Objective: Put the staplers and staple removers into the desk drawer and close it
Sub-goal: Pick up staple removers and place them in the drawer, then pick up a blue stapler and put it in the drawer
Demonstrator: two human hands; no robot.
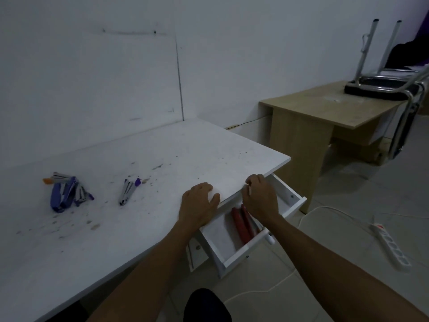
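Your white counter (130, 187) sits in a dim room; the drawer (246, 249) is open, red staplers (241, 225) inside. Your left hand (199, 205) lies flat and empty; your right hand (260, 198), over the drawer, curls at the edge, contents unclear. Close now and you could pinch fingers, stranding the blue stapler pile (63, 194) and staple remover (128, 190) far left.

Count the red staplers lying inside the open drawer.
2: both red staplers lie side by side in the drawer, partly hidden under the right hand; more may be hidden.
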